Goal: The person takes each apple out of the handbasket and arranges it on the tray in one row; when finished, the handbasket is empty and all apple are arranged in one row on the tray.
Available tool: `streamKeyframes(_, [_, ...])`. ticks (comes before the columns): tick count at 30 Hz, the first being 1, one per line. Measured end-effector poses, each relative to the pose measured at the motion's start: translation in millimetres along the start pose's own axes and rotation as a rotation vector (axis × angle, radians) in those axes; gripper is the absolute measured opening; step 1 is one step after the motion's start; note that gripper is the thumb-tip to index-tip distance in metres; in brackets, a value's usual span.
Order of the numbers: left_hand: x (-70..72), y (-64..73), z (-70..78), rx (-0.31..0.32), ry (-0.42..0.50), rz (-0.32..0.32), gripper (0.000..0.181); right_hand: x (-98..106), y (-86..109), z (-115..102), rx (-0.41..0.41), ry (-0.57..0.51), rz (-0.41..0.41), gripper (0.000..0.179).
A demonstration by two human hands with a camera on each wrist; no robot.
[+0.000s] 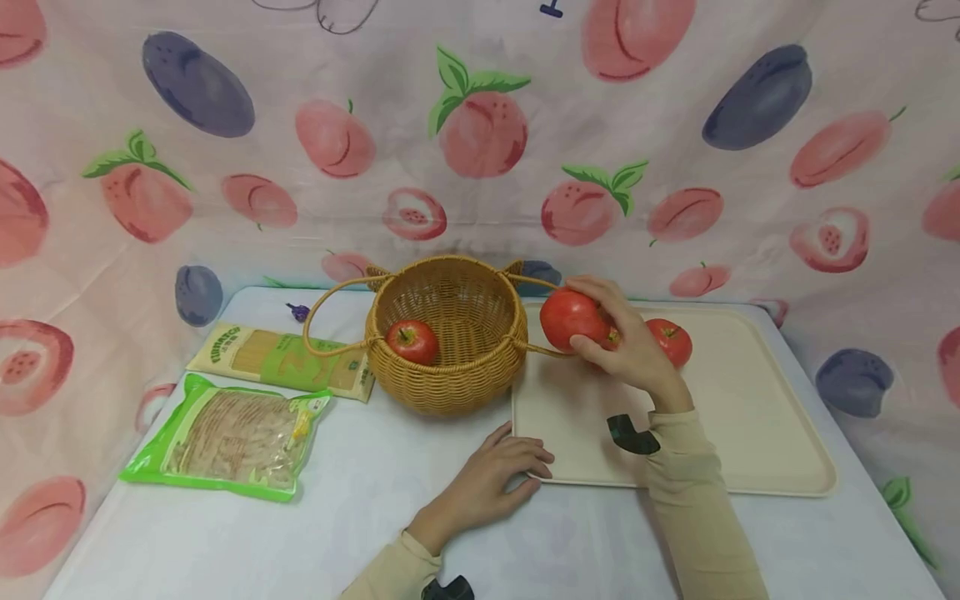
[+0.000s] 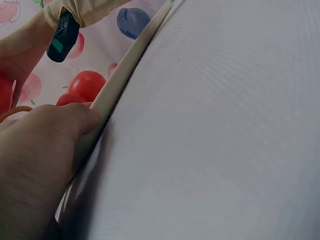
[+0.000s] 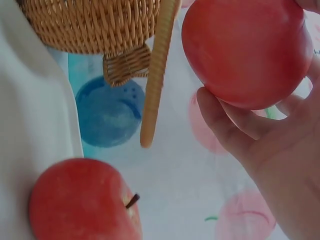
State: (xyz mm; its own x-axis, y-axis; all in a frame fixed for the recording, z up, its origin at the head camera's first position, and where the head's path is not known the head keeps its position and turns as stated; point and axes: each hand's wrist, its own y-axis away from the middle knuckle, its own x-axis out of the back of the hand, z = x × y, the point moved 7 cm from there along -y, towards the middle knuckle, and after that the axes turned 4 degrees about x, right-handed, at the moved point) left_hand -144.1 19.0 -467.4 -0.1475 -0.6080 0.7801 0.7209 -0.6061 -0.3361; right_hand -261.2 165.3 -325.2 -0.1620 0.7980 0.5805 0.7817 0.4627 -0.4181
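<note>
Red fruit (image 1: 567, 319) held up in right hand (image 1: 633, 354), over tray (image 1: 757, 400) corner, just right of basket (image 1: 446, 390).

Right fingers and thumb clamped round its sides; left hand (image 1: 491, 479) relaxed, fingers resting on tray's near left corner, hands well apart. Fruit looks smooth and rounded: probably firm, light enough for one hand, somewhat slippery, could bruise if dropped or squeezed hard. Best hold: fingers and thumb on opposite sides at the widest part, gentle even pressure, not by the stem end.
</note>
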Motion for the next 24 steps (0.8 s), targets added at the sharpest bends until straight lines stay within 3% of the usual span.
streamKeyframes(3, [0.6,0.5,0.8,0.002,0.005,-0.002,0.012,1.6,3.5,20.3,-0.012,0.007,-0.002,0.067])
streamKeyframes(8, [0.4,0.6,0.2,0.005,0.016,-0.003,0.012,7.5,7.1,31.0,-0.048,0.016,-0.002,0.065])
streamKeyframes(16, [1.8,-0.4,-0.3,-0.010,0.008,0.004,0.012,16.8,8.8,8.0,-0.074,0.025,0.001,0.059])
streamKeyframes(24, [0.8,-0.1,-0.4,-0.004,0.014,0.007,0.011,27.4,12.9,13.1,-0.091,0.064,0.036,0.058])
